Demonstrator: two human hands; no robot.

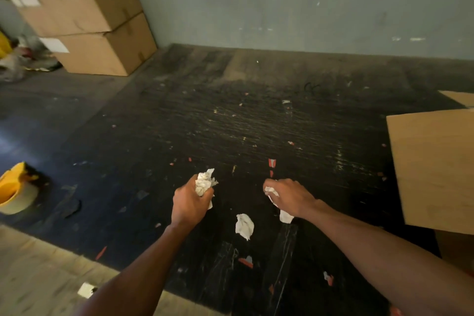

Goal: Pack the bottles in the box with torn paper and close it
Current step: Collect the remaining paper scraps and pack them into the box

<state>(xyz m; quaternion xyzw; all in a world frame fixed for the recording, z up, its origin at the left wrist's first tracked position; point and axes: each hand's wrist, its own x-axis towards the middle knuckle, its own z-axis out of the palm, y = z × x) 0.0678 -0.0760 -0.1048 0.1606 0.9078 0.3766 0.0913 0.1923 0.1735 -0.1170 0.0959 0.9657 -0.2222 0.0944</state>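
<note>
Both hands, left [191, 204] and right [288, 196], clench crumpled paper [204, 183] over the tabletop [256, 123], seemingly gathering padding for the box [436, 167].

A crumpled white paper wad [204, 182] sits clenched in a fist above the black mat [230, 123]. A second scrap [279, 206] is pinched nearby; a third [244, 226] lies loose between them. The cardboard box's flap [433, 167] stands at the mat's right edge.
</note>
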